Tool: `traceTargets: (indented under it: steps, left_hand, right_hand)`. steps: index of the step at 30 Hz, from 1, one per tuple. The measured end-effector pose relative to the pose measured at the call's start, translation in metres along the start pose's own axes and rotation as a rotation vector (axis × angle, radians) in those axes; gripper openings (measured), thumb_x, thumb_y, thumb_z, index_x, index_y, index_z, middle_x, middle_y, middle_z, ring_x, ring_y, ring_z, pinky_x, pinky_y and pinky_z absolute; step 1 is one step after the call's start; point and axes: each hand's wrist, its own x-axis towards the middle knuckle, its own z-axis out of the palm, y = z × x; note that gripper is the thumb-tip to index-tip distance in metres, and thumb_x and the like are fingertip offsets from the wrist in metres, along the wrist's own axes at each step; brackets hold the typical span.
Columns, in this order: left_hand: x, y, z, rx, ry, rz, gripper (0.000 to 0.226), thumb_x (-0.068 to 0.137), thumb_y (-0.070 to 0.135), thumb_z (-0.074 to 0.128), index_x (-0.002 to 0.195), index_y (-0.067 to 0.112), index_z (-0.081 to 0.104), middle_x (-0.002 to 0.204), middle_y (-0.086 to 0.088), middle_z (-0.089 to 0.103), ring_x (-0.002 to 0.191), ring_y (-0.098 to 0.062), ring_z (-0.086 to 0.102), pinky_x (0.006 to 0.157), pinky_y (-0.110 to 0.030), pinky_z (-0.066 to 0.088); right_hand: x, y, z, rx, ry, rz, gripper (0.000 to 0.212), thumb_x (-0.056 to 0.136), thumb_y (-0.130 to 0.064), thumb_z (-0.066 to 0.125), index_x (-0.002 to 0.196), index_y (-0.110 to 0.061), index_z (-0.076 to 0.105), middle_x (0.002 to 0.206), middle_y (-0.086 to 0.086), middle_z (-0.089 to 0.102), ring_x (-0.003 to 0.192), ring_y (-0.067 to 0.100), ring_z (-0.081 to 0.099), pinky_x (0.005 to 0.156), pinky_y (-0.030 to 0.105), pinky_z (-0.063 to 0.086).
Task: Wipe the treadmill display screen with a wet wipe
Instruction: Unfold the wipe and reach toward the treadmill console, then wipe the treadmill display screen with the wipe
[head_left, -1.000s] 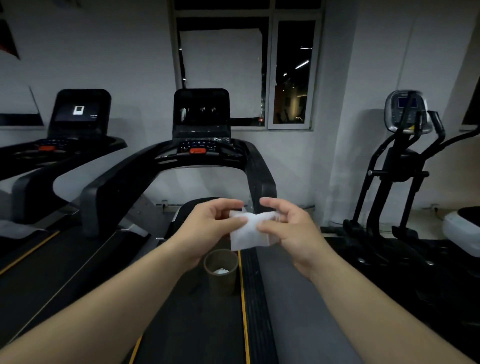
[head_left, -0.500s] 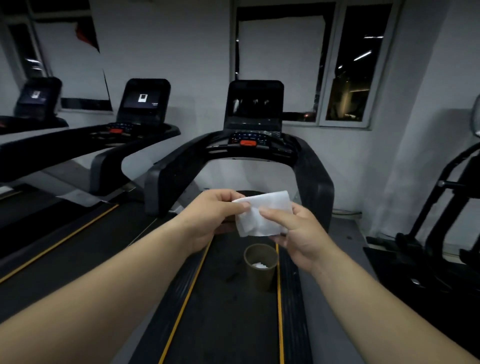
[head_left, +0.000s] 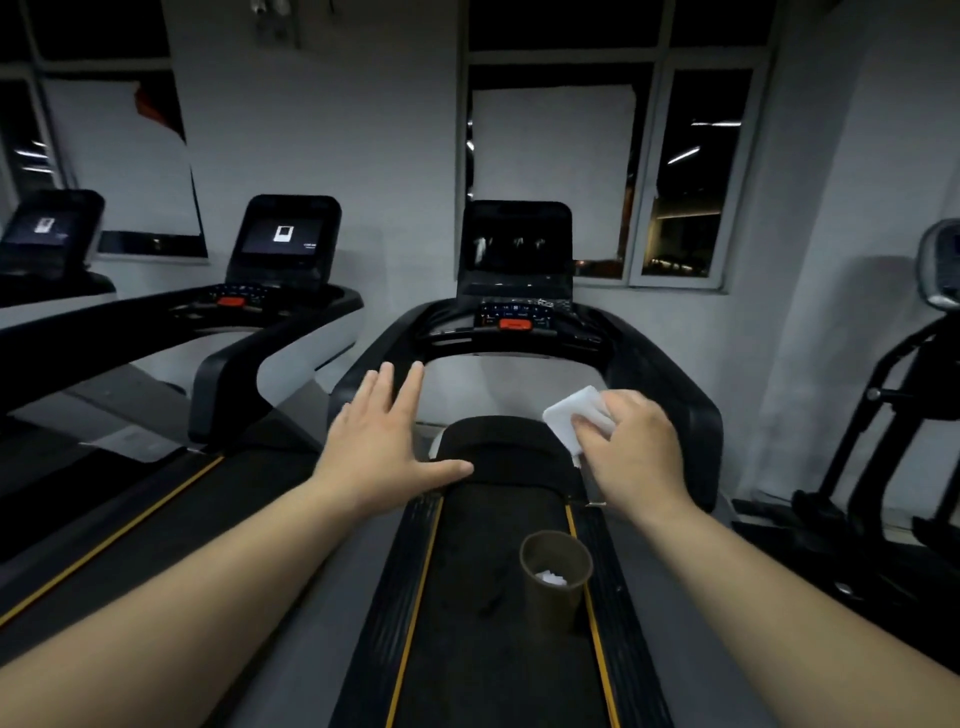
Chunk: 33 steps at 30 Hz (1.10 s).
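White wet wipe (head_left: 575, 422) sits folded in our right hand (head_left: 631, 457), fingers curled over it with a corner poking out up and left; the grip is clamped on the wipe. Our left hand (head_left: 387, 447) is spread flat, fingers straight, holding nothing, hovering near the left side of the treadmill's handrail (head_left: 374, 358); we can't tell whether it touches anything. The display screen (head_left: 517, 244) stands well ahead and above both hands, upright and tilted back a little, dark, with the button console (head_left: 514, 314) just below it. From the wipe the screen lies forward, up and slightly left, so the right hand is the nearer one and the one carrying the cloth. The screen's long axis looks roughly vertical, though the dim light blurs its edges, so maybe close to square. We judge the step as the reach: wipe is ready, screen not yet touched, wiping not started. Next move calls for raising the right hand past the console to the glass without hitting the red button (head_left: 515, 325). A brown paper cup (head_left: 556, 577) with white scraps stands on the belt (head_left: 483, 623) below the right hand, well apart from the screen.
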Motion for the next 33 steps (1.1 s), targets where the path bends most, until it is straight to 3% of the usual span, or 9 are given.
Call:
traceTargets:
  steps: [4, 9, 20, 26, 33]
  left_hand:
    - [0.02, -0.026, -0.015, 0.002, 0.03, 0.016, 0.132, 0.065, 0.089, 0.06, 0.158, 0.031, -0.014, 0.17, -0.005, -0.014, 0.155, -0.02, -0.016, 0.126, -0.049, 0.008]
    - [0.051, -0.045, -0.021, 0.0, 0.065, 0.058, 0.132, 0.066, 0.088, 0.059, 0.159, 0.029, -0.013, 0.169, -0.004, -0.015, 0.154, -0.019, -0.018, 0.125, -0.049, 0.005]
    - [0.165, -0.079, 0.019, 0.007, -0.021, 0.078, 0.136, 0.064, 0.09, 0.059, 0.159, 0.025, -0.015, 0.169, -0.001, -0.017, 0.154, -0.018, -0.02, 0.125, -0.046, 0.004]
    - [0.296, -0.079, 0.068, 0.019, -0.018, 0.106, 0.135, 0.065, 0.09, 0.058, 0.159, 0.026, -0.014, 0.169, 0.0, -0.017, 0.153, -0.017, -0.021, 0.127, -0.047, 0.006]
    - [0.49, -0.06, 0.079, 0.006, -0.005, 0.044, 0.132, 0.062, 0.097, 0.047, 0.159, 0.031, -0.014, 0.17, 0.0, -0.013, 0.154, -0.015, -0.02, 0.127, -0.046, 0.005]
  right_hand:
    - [0.029, 0.003, 0.005, -0.154, 0.07, -0.076, 0.009, 0.087, -0.017, 0.067, 0.083, -0.009, 0.063, 0.102, 0.004, 0.067, 0.102, 0.027, 0.055, 0.076, 0.031, 0.036]
    - [0.058, 0.004, 0.014, -0.278, 0.116, -0.144, 0.01, 0.084, -0.014, 0.071, 0.091, -0.006, 0.072, 0.123, 0.011, 0.068, 0.121, 0.035, 0.056, 0.097, 0.044, 0.048]
    - [0.137, 0.036, 0.097, -0.279, 0.066, -0.165, 0.006, 0.082, -0.013, 0.072, 0.085, -0.009, 0.068, 0.137, 0.014, 0.061, 0.133, 0.034, 0.049, 0.107, 0.052, 0.045]
    - [0.238, 0.088, 0.165, -0.239, 0.062, -0.154, 0.005, 0.083, -0.013, 0.071, 0.082, -0.01, 0.067, 0.137, 0.012, 0.061, 0.135, 0.032, 0.048, 0.108, 0.052, 0.043]
    - [0.417, 0.142, 0.212, -0.168, 0.002, -0.08, 0.009, 0.083, -0.012, 0.07, 0.09, -0.007, 0.072, 0.137, 0.01, 0.062, 0.133, 0.031, 0.05, 0.108, 0.051, 0.044]
